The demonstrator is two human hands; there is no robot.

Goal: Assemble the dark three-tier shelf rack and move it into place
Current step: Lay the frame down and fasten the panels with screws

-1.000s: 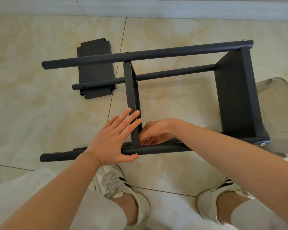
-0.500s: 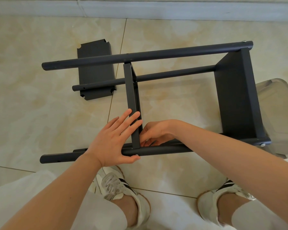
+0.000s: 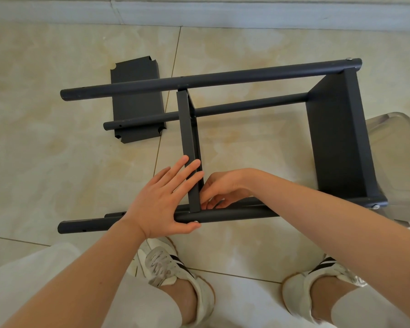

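rack (image 3: pixel 246 105): dark, on its side on the beige tile floor (image 3: pixel 57 150), four poles running left-right, just ahead of the feet
end shelf (image 3: pixel 336 138): fitted at the right ends of the poles, standing on edge
middle shelf (image 3: pixel 187 138): on edge, spanning from far upper pole (image 3: pixel 223 79) to near pole (image 3: pixel 234 214), roughly mid-length
loose shelf panel (image 3: pixel 137 105): flat on the floor at far left, partly under the two far poles, notched corners visible
pole left ends: bare, small holes showing, nothing fitted there
left hand (image 3: pixel 161 202): fingers straight and together, laid flat against the near end of the middle shelf; thumb stretched along the underside of the near pole, tip at a screw head (image 3: pixel 195 222); not gripping
right hand (image 3: pixel 223 188): fingers curled into the corner where middle shelf meets near pole; fingertips partly hidden behind the shelf edge, can't tell whether pinching anything
clear plastic seat (image 3: pixel 400 162): on the right, just behind the end shelf
shoes: white with dark stripes, left shoe (image 3: pixel 175 268) and right shoe (image 3: pixel 317 280) below the near pole
baseboard (image 3: pixel 223 13): pale, along the top edge
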